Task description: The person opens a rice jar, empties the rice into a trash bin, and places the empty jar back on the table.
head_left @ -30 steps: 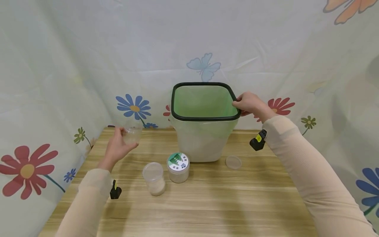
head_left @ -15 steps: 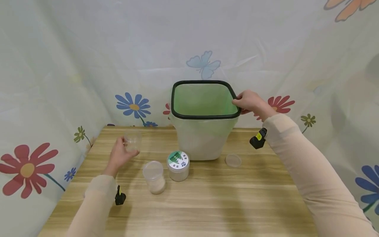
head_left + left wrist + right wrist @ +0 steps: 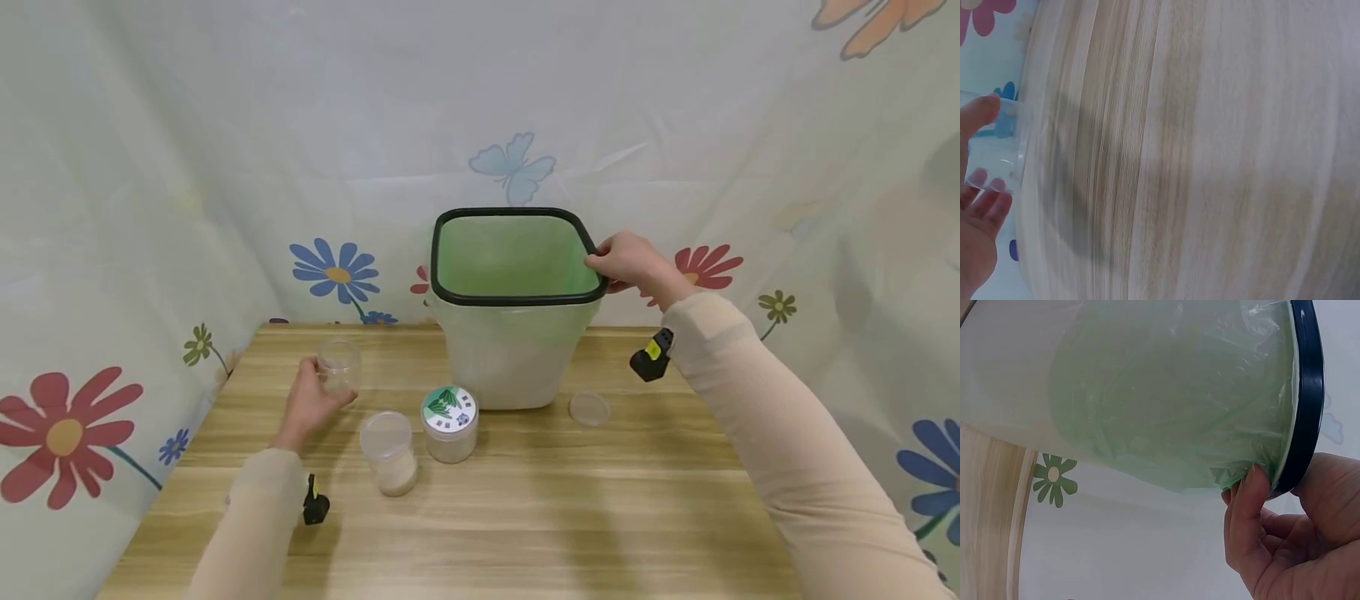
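Observation:
My left hand [image 3: 313, 408] grips a clear plastic cup [image 3: 341, 360] by its side at the table's far left. Thumb and fingers lie on opposite sides of the cup [image 3: 999, 147] in the left wrist view. Whether its base touches the table I cannot tell. My right hand [image 3: 630, 260] pinches the right side of the black rim [image 3: 517, 299] of a white trash bin [image 3: 510, 358]. A thin green bag [image 3: 1166, 400] lines the bin and hangs over its outside under the rim. In the right wrist view, the right hand's fingertips [image 3: 1254, 478] touch the bag's edge.
In front of the bin stands a clear jar [image 3: 452, 442] with a printed green-and-white lid. Left of it is a clear container [image 3: 392, 462] with whitish contents. A round clear lid [image 3: 589, 409] lies right of the bin. A flowered curtain [image 3: 360, 125] hangs behind the wooden table [image 3: 525, 517].
My left hand has come down and slightly to the right with the clear cup, closer to the tabletop. The right hand keeps its hold at the bin's rim.

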Available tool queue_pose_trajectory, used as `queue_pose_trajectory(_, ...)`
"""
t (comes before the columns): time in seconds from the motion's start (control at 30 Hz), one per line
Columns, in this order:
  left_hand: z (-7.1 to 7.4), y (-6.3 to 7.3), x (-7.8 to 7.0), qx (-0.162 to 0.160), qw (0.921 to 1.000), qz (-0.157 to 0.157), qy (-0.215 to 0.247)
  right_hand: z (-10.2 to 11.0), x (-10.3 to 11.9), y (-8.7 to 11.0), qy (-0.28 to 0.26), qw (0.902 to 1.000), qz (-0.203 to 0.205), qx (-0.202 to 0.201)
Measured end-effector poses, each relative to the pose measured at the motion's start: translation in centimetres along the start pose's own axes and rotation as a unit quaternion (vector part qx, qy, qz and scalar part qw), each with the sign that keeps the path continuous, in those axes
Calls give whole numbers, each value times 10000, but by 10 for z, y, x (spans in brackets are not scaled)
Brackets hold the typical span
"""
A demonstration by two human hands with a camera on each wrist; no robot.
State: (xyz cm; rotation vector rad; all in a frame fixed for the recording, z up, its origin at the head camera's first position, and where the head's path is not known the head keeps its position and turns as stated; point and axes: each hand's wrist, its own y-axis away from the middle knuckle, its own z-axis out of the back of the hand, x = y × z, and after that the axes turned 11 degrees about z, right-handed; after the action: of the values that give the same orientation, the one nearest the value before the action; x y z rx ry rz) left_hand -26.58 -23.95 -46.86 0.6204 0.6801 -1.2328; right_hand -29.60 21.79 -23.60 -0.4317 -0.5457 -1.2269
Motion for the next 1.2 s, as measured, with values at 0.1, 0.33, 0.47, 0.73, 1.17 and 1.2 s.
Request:
queue_pose_trajectory(0.1, -3, 2, -3, -2, 9999, 88, -75, -1, 1, 0, 8, 10000, 23, -14)
queue_pose_trajectory(0.33, -6, 3, -3, 86, 9994, 279, -190, -3, 0, 0, -32, 10000, 33, -55)
queue_pose_trajectory(0.47, -8, 2, 2, 96, 9992, 359, -153, -3, 0, 0, -8, 10000, 43, -45)
queue_pose_trajectory(0.73, -10, 1, 5, -32, 9993, 351, -92, -2, 2, 0, -28, 9999, 57, -88)
queue_pose_trajectory(1.17, 2, 6, 13, 269, 9991, 268, 192, -8, 0, 0, -13, 9993, 144, -347)
queue_pose_trajectory(1.2, 4, 7, 13, 323, 9990, 223, 206, -9, 0, 0, -19, 9991, 158, -386)
